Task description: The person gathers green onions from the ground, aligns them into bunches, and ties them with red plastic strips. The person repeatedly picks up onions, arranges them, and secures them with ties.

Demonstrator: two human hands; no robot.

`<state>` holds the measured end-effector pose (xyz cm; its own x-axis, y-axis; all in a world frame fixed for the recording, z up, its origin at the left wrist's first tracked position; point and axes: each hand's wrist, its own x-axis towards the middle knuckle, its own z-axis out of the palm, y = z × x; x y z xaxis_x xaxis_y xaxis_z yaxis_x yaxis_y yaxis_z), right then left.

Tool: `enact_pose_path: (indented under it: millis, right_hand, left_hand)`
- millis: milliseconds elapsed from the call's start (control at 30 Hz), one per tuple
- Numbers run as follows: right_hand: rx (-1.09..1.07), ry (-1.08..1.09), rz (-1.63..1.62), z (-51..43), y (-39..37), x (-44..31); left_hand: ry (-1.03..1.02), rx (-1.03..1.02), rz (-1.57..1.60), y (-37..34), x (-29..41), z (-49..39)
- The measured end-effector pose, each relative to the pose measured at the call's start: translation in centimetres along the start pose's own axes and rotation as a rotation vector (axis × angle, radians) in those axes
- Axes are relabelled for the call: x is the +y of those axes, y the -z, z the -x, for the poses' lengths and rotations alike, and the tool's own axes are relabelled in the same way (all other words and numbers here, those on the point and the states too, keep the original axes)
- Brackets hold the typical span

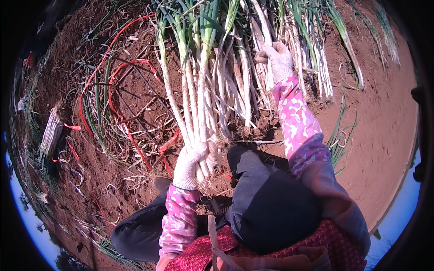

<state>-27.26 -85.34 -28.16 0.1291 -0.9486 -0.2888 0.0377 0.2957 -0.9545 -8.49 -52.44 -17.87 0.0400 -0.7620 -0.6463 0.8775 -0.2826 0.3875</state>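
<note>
My left hand (194, 159), in a white knit glove, is closed around the lower white stems of several green onions (190, 98). Their stringy roots (210, 183) hang below the fist and their green leaves point away from me. Farther forward and to the right, my right hand (278, 61), gloved the same way, has its fingers closed about a single white onion stem (263, 23). That stem crosses over a row of loose green onions (242, 78) lying on the soil, roots towards me. Both forearms wear pink camouflage-patterned sleeves.
Red plastic tape (112, 78) loops over the soil at left, among thin dark sticks (135, 71) and leaf scraps. A tied bundle of onions (51, 132) lies far left. More onions (351, 54) lie at right, near bare reddish soil (379, 135). My bent knees (271, 200) are close below.
</note>
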Motion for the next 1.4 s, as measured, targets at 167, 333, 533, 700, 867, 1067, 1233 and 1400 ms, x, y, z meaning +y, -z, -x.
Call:
enact_pose_path:
  millis: [167, 333, 533, 700, 867, 1067, 1233, 1400]
  right_hand:
    - [-0.299, -0.340, -0.199, 3.9, 4.4, -1.6]
    - [-0.304, -0.542, -0.285, 13.4, -0.7, 0.2]
    - [-0.539, -0.006, 0.254, 17.8, -7.5, 2.2]
    - [-0.742, 0.023, 0.514, 17.2, -7.5, -1.1]
    - [-0.120, 0.283, 0.424, 9.9, -2.0, 1.3]
    - [0.595, 0.347, 1.051, -0.2, 13.3, 5.9]
    - [0.460, 0.092, 0.588, -1.6, 20.7, 7.8]
    - [0.310, 0.070, 1.244, -1.2, 17.8, 6.0]
  left_hand:
    - [0.039, -0.046, 0.013, 1.1, -0.9, -0.7]
    - [0.043, 0.107, -0.149, 0.2, -1.4, -1.2]
    - [0.052, 0.122, -0.255, -0.5, -2.3, -1.0]
    - [0.144, -0.081, 0.004, 2.0, -1.6, -0.6]
    - [-0.004, -0.267, 0.283, -0.5, 0.9, 1.8]
    - [-0.011, -0.018, 0.143, 0.7, 0.5, 1.1]
    - [0.040, -0.075, 0.041, 1.4, -0.5, 0.4]
    - [0.051, -0.059, 0.044, 0.8, -1.1, -0.1]
